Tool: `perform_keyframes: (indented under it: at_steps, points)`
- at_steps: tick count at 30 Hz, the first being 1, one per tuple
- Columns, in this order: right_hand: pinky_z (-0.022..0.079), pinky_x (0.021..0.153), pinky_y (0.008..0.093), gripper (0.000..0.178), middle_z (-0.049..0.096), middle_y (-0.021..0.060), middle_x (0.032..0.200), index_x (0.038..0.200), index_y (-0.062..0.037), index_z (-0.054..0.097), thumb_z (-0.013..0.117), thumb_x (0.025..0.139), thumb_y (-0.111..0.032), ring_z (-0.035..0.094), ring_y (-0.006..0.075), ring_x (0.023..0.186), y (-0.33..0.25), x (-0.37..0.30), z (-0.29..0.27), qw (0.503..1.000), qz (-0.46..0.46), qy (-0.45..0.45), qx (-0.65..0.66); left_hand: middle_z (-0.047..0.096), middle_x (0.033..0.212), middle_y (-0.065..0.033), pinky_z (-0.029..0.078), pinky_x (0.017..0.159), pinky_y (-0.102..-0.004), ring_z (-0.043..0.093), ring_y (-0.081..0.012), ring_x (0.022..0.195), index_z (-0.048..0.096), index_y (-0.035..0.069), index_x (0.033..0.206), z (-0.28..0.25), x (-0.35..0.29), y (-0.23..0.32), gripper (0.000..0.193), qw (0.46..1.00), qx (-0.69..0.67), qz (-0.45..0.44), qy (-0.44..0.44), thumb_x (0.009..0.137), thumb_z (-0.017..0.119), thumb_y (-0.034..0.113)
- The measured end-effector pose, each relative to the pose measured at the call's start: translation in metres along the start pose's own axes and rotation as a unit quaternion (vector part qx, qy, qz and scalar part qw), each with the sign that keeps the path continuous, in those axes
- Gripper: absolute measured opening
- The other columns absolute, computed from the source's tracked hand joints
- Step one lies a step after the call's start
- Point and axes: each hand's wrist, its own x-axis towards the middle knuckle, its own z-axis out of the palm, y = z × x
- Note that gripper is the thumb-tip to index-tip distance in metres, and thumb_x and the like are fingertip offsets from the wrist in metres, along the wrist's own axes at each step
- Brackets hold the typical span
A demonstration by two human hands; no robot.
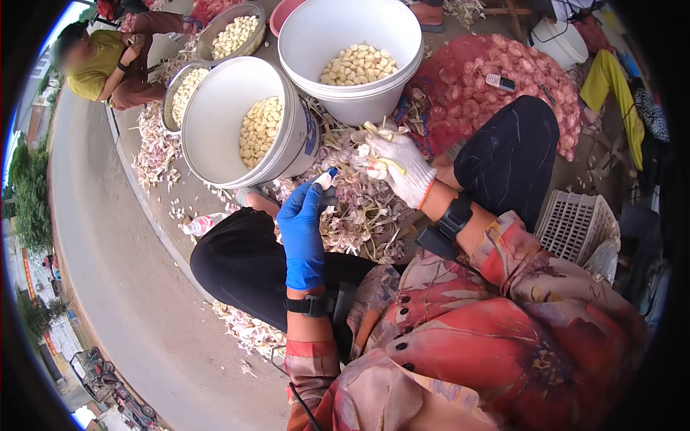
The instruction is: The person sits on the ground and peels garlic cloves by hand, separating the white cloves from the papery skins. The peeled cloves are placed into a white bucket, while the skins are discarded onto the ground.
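White-gloved right hand, centre of frame, is closed around a garlic bulb with pale stalk ends poking out above and beside the fingers. Blue-gloved left hand, just lower left of it, pinches a small knife; only a short bit of the tool shows past the thumb, tip pointing toward the bulb, the two apparently not yet touching. Judgement: the peel goes best with the bulb held firm and turned by the fingertips, the blade worked shallow under the skin and away from the holding fingers, cloves kept whole. Left forearm rises near vertical from the lower edge, wrist straight; right forearm comes in from the lower right, wrist bent inward. Each wrist carries a black strap. Below the hands, a heap of skins lies between the knees. Upper centre: two white buckets part-filled with peeled cloves. Upper right: a red net sack of bulbs. Upper left: another person sits beside metal bowls of cloves.
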Motion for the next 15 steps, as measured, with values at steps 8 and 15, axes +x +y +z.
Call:
perform_keyframes:
  at_steps: [8, 15]
  points:
    - [0.043, 0.041, 0.0228, 0.022, 0.062, -0.0003, 0.069, 0.111, -0.0038, 0.068, 0.067, 0.094, -0.018, 0.054, 0.0059, 0.049, 0.011, -0.040, 0.074, 0.952, -0.047, 0.052, -0.299, 0.070, 0.092, -0.0073, 0.053, 0.077, -0.0252, 0.065, -0.0116, 0.081, 0.067, -0.003, 0.104, 0.007, 0.001, -0.006, 0.016, 0.996, 0.054, 0.056, 0.033, 0.094, 0.066, 0.010]
    - [0.041, 0.041, 0.0223, 0.017, 0.058, -0.0019, 0.065, 0.105, -0.0041, 0.067, 0.064, 0.096, -0.018, 0.053, 0.0067, 0.047, -0.004, -0.035, 0.064, 0.969, 0.063, -0.007, -0.240, 0.068, 0.088, -0.0016, 0.049, 0.076, -0.0221, 0.058, -0.0066, 0.080, 0.070, -0.002, 0.103, 0.008, -0.010, -0.002, 0.013, 0.960, 0.230, 0.156, 0.041, 0.093, 0.068, 0.005]
